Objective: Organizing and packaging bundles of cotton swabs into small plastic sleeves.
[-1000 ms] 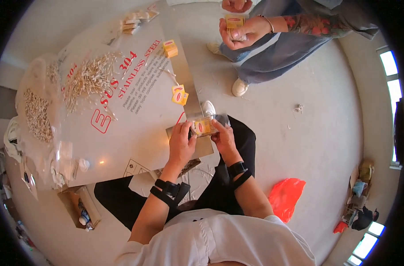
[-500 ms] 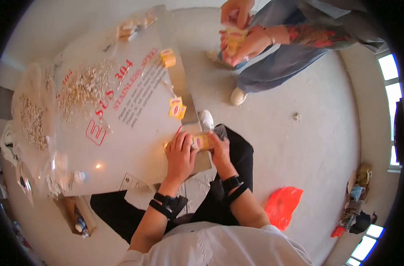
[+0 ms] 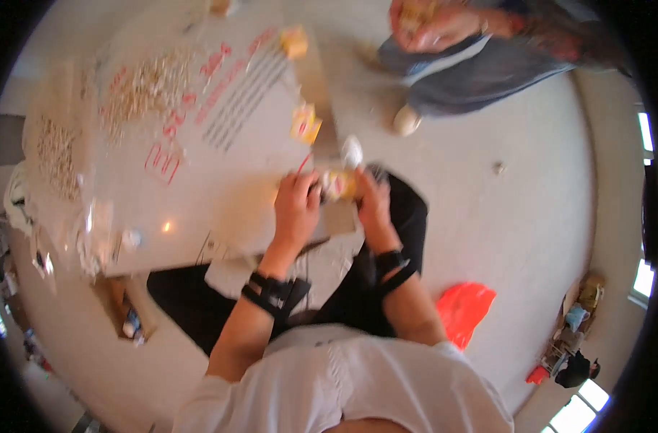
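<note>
My left hand [image 3: 296, 209] and my right hand [image 3: 372, 202] meet at the near edge of a white board [image 3: 220, 180] with red and dark printing. Both hands grip a small yellow packet [image 3: 337, 184] between them. The picture is blurred, so the fingers' exact hold is unclear. Two more small yellow packets [image 3: 305, 124] lie on the board beyond my hands, another [image 3: 294, 42] farther off. Black straps wrap both my wrists.
A heap of small pale pieces [image 3: 145, 83] covers the board's far left, beside a clear bag of them [image 3: 54, 155]. Another person [image 3: 473, 43] in grey trousers sits at the top right, hands on a yellow thing. An orange-red bag [image 3: 464, 310] lies on the floor.
The view has shifted and blurred; my hands stay together on the yellow packet and have slid slightly along the board's edge. The other person's hands have risen toward the top of the picture.
</note>
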Tool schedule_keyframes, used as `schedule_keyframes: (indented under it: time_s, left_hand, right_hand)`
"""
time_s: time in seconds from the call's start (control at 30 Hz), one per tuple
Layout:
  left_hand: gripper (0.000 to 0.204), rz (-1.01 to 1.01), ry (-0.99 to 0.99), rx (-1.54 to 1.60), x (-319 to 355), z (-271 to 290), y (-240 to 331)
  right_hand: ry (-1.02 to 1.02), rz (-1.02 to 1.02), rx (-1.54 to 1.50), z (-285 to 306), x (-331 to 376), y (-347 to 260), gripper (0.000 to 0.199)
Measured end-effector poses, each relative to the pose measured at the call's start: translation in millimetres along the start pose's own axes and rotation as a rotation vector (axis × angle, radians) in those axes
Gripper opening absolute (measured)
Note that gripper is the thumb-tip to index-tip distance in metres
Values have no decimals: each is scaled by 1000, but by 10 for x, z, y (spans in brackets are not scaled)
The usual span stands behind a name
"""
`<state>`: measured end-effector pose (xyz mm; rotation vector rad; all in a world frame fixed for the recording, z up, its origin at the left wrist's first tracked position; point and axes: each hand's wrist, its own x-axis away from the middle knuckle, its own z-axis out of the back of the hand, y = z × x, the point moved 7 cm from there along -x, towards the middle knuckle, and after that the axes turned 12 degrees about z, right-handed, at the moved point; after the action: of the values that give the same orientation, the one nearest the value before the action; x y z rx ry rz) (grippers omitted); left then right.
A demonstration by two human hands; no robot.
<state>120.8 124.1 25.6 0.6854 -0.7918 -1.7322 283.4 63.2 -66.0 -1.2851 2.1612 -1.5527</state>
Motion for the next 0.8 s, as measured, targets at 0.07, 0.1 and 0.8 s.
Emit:
schedule_keyframes:
  time_s: [0.07,0.1,0.8]
  left_hand:
    - [25,33,-24,33,43,-4,-13]
    - [28,53,-48,33,50,-13,23]
    - [38,-54,-65,54,-2,-41,229]
  right_hand:
    - [42,8,31,-2,42,72,26]
    - [79,-14,37,21,74,81,26]
    - [97,-47,-30,-81,104,-34,24]
